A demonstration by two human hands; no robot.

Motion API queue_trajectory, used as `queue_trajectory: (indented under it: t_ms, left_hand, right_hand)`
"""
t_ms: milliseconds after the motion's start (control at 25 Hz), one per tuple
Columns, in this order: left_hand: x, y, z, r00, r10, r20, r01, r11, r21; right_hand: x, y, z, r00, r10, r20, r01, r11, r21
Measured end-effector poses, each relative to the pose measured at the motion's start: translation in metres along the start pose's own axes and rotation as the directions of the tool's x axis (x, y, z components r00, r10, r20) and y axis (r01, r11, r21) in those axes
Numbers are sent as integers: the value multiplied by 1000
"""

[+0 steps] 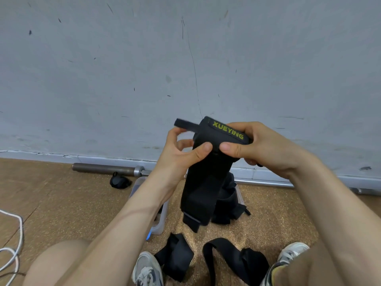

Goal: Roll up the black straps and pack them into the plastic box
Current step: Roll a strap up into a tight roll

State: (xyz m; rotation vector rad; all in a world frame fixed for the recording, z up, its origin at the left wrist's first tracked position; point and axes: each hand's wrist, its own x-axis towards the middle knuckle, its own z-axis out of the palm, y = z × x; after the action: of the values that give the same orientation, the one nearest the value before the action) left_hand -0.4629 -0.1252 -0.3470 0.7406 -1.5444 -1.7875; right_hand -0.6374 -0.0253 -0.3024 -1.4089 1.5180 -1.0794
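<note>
Fig. Both hands hold one black strap (203, 188) raised before the wall. I see the left hand (181, 153) pinching its upper part, thumb curled on the near face. The right hand (261, 149) grips the lettered top end, its thumb just beside the left thumb. The tail hangs below the fingers, beside the plastic box (138, 183) under the left wrist. Further below the fingers lie a folded strap (175, 258) and a looped strap (253, 263).

Grey-and-white laced sneakers (147, 269)
</note>
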Motion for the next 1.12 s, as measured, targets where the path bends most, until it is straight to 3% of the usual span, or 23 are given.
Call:
queue_trajectory:
  t_ms: [160, 360, 480, 600, 840, 920, 1000, 1080, 1120]
  left_hand:
    - [-7, -2, 10, 988, -89, 127, 78, 993, 90]
    - [-7, -11, 20, 993, -47, -109, 71, 972, 225]
    - [-10, -15, 26, 987, -41, -155, 86, 950, 301]
    - [-11, -14, 28, 982, -57, -180, 106, 957, 271]
    - [-17, 0, 16, 996, -79, -46, 86, 982, 167]
    - [-18, 7, 7, 994, -101, 34, 95, 985, 142]
    - [-21, 15, -3, 972, -131, 195, 122, 991, 61]
    - [-27, 29, -13, 909, -127, 398, 128, 991, 24]
    - [-28, 35, -18, 881, -113, 459, 78, 992, 96]
  right_hand:
    - [-2, -1, -4, 998, -28, -55, 31, 997, 72]
    - [5, 17, 21, 978, -31, -207, 47, 996, 72]
    - [10, 33, 31, 929, -118, -350, 68, 986, -150]
    - [13, 42, 43, 874, -275, -401, 101, 909, -405]
    - [14, 41, 45, 838, -436, -327, 226, 824, -519]
    - [17, 38, 42, 852, -366, -374, 222, 900, -375]
    - [20, 36, 36, 870, -148, -470, 182, 983, 26]
    - [23, 36, 30, 870, 61, -489, 151, 912, 382]
    - [24, 37, 28, 880, 111, -462, 137, 872, 471]
